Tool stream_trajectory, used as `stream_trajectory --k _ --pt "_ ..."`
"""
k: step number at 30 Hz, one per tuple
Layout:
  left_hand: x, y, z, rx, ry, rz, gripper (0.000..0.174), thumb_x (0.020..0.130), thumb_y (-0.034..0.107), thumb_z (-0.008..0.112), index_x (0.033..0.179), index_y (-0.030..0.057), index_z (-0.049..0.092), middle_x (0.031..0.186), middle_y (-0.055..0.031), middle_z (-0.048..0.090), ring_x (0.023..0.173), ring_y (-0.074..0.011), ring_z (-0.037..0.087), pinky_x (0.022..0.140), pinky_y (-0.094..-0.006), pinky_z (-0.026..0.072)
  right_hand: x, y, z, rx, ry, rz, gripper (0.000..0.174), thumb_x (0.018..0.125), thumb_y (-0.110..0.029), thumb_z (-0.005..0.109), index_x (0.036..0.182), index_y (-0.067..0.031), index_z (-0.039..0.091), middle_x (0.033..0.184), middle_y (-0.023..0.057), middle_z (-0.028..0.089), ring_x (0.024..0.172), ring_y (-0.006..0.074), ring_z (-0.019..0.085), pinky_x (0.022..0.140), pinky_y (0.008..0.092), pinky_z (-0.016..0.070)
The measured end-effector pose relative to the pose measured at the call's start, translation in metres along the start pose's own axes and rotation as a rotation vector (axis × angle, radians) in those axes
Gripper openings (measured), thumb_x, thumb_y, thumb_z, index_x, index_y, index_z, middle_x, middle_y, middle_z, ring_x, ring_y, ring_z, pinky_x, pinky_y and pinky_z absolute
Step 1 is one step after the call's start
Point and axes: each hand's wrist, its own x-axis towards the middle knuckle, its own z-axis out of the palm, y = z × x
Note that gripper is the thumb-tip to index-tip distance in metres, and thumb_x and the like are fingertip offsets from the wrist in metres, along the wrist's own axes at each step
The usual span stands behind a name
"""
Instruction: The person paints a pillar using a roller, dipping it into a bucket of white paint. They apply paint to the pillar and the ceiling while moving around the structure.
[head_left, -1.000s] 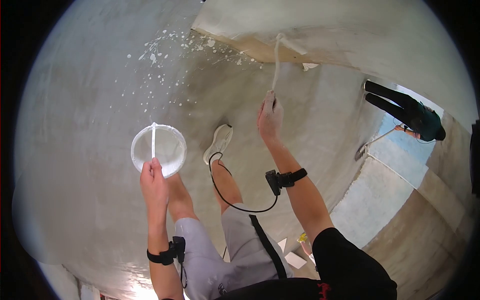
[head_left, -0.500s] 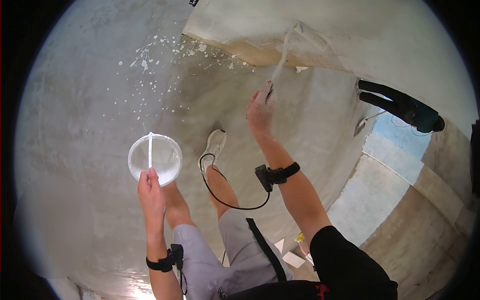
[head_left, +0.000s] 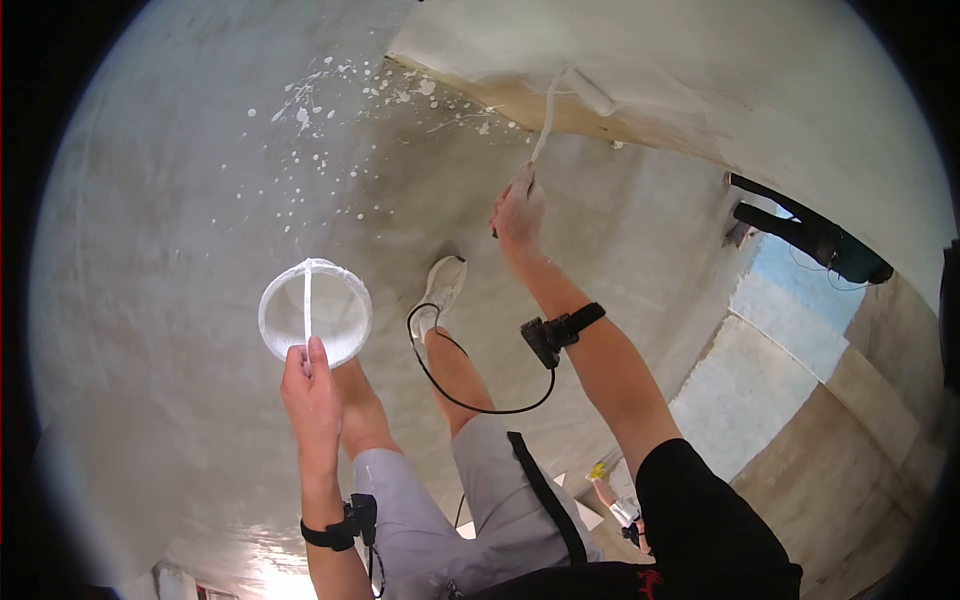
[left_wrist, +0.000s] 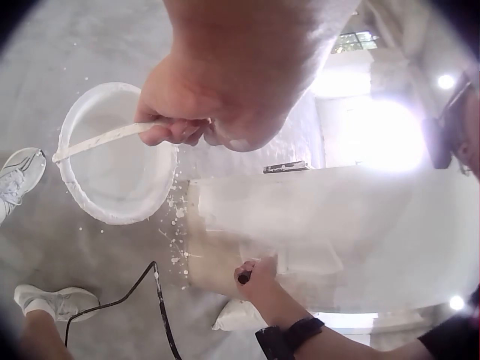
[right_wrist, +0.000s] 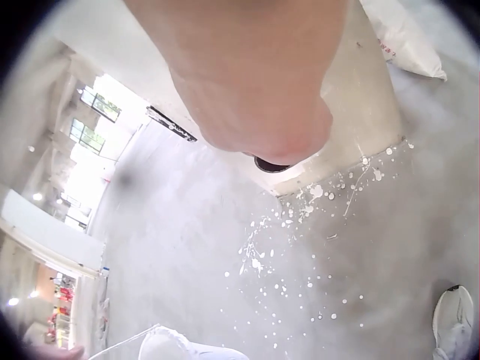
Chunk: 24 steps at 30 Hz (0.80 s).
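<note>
My left hand [head_left: 312, 378] grips the thin white handle [head_left: 307, 300] of a round white paint bucket [head_left: 340, 335], which hangs below it over the concrete floor. In the left wrist view the same hand [left_wrist: 196, 124] curls round the handle [left_wrist: 97, 140] above the bucket [left_wrist: 116, 187]. My right hand [head_left: 518, 208] grips the paint-covered shaft of a roller [head_left: 590, 92], whose head lies against the foot of the white-painted wall [head_left: 700, 70]. The right wrist view shows that hand [right_wrist: 255, 90] from close up, with the dark handle end [right_wrist: 270, 163] under it.
White paint spatters [head_left: 320, 110] dot the floor near the wall. My white shoe [head_left: 437, 290] and a black cable [head_left: 450, 395] are under me. Another person [head_left: 815, 235] in dark clothes works at the right. A white sack [right_wrist: 405, 30] leans by the wall.
The roller went up the wall and came back down to its foot, my right hand following. The bucket stayed hanging from my left hand.
</note>
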Motion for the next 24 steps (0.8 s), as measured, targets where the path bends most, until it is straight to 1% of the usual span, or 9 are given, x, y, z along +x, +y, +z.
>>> stream_trajectory --k 2,3,5,6,8,9,11,15,24 --pt "0.002 -0.001 0.0 0.002 0.014 0.005 0.038 0.097 0.03 0.047 0.075 -0.0009 0.044 0.059 -0.0049 0.039 0.059 -0.0134 0.033 0.052 -0.0323 0.0314 0.004 -0.008 0.004 -0.062 -0.073 0.202 0.041 0.099 -0.035 0.039 0.079 -0.0005 0.048 0.056 0.0046 0.045 0.05 0.0159 0.052 0.046 0.0309 0.0432" --pt "0.002 -0.001 0.001 -0.001 0.031 0.02 0.038 0.097 0.03 0.048 0.075 -0.001 0.044 0.059 -0.0057 0.041 0.059 -0.0136 0.035 0.053 -0.0322 0.0328 0.026 0.035 -0.011 -0.062 -0.083 0.2 0.041 0.099 -0.035 0.039 0.079 -0.0005 0.048 0.056 0.0046 0.045 0.05 0.0159 0.052 0.046 0.0309 0.0432" --pt "0.004 0.002 -0.001 0.009 0.033 0.024 0.038 0.097 0.031 0.048 0.076 -0.0011 0.045 0.059 -0.0069 0.042 0.059 -0.014 0.036 0.054 -0.0321 0.0339 0.099 0.123 -0.008 -0.656 -0.073 -0.279 0.041 0.098 -0.036 0.042 0.081 0.001 0.05 0.054 0.0057 0.045 0.048 0.0202 0.054 0.045 0.0343 0.0448" --pt "0.005 0.003 -0.002 0.02 0.027 0.033 0.038 0.097 0.031 0.049 0.076 -0.0012 0.045 0.06 -0.0081 0.044 0.059 -0.0144 0.036 0.054 -0.032 0.0351 0.118 0.138 -0.008 -0.657 -0.079 -0.279 0.041 0.098 -0.036 0.042 0.081 0.001 0.05 0.054 0.0057 0.045 0.048 0.0202 0.054 0.045 0.0343 0.0448" --pt "0.008 0.0 -0.004 0.025 0.008 0.009 0.038 0.097 0.031 0.049 0.076 -0.0013 0.045 0.06 -0.009 0.044 0.059 -0.0149 0.037 0.054 -0.0323 0.0353 0.128 0.132 -0.005 -0.397 -0.191 -0.277 0.045 0.096 -0.045 0.037 0.069 -0.0085 0.04 0.05 0.001 0.038 0.036 0.0144 0.037 0.037 0.0317 0.035" --pt "0.01 -0.001 -0.005 0.033 -0.008 -0.009 0.039 0.097 0.031 0.049 0.076 -0.0013 0.045 0.06 -0.0099 0.045 0.059 -0.0154 0.037 0.054 -0.0326 0.0355 0.131 0.128 -0.007 -0.396 -0.193 -0.28 0.045 0.096 -0.045 0.037 0.069 -0.0085 0.04 0.05 0.001 0.038 0.036 0.0144 0.037 0.037 0.0317 0.035" --pt "0.01 -0.001 -0.005 0.035 0.014 0.011 0.039 0.097 0.032 0.049 0.077 -0.0014 0.046 0.059 -0.0103 0.045 0.058 -0.0161 0.037 0.054 -0.0331 0.0357 0.087 0.047 0.009 -0.237 -0.133 0.288 0.045 0.096 -0.047 0.038 0.072 -0.0088 0.042 0.051 0.0 0.039 0.037 0.0134 0.038 0.038 0.0304 0.0348" --pt "0.01 -0.004 -0.004 0.016 0.01 0.048 0.04 0.096 0.034 0.05 0.077 -0.0016 0.046 0.059 -0.0115 0.046 0.057 -0.0176 0.038 0.053 -0.0347 0.0364 0.037 -0.011 -0.016 -0.146 -0.199 0.29 0.045 0.095 -0.048 0.039 0.074 -0.0095 0.044 0.052 -0.001 0.039 0.038 0.0121 0.037 0.037 0.0293 0.0332" --pt "0.0 0.003 0.001 0.045 0.006 0.071 0.041 0.095 0.036 0.05 0.078 -0.0013 0.047 0.058 -0.0127 0.047 0.056 -0.02 0.039 0.054 -0.0363 0.0373 -0.057 -0.106 -0.086 0.05 -0.03 0.256 0.048 0.095 -0.056 0.039 0.081 -0.0104 0.048 0.053 -0.0019 0.038 0.037 0.0104 0.033 0.038 0.0255 0.029"
